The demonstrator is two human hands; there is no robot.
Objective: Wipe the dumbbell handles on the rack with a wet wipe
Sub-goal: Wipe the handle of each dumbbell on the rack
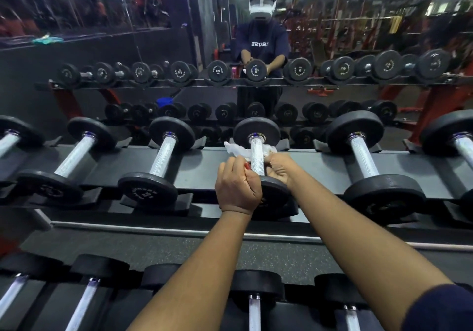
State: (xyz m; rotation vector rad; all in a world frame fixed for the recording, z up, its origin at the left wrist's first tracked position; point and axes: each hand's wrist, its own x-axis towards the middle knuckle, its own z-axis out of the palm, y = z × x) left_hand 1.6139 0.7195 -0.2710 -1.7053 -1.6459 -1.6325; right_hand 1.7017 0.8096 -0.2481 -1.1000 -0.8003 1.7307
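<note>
The left hand [238, 190] pinched one end of the wet wipe [239, 150] and the right hand [281, 171] pinched the other, fingers curled. The wipe ran behind the handle [256, 155] of a dumbbell [275, 197] on the top shelf of the rack [204, 169]. Neighbouring dumbbells [163, 160] lay parallel on either side, well apart, with bare shelf between. The handle's long axis pointed away from the person, toward the mirror [153, 49].

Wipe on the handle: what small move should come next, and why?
Probably pull the two ends in turn, sawing the wipe round the handle. The left hand and right hand each pinch an end, and the wipe passes under the handle, showing on both sides, so alternate pulls should rub its underside.
</note>
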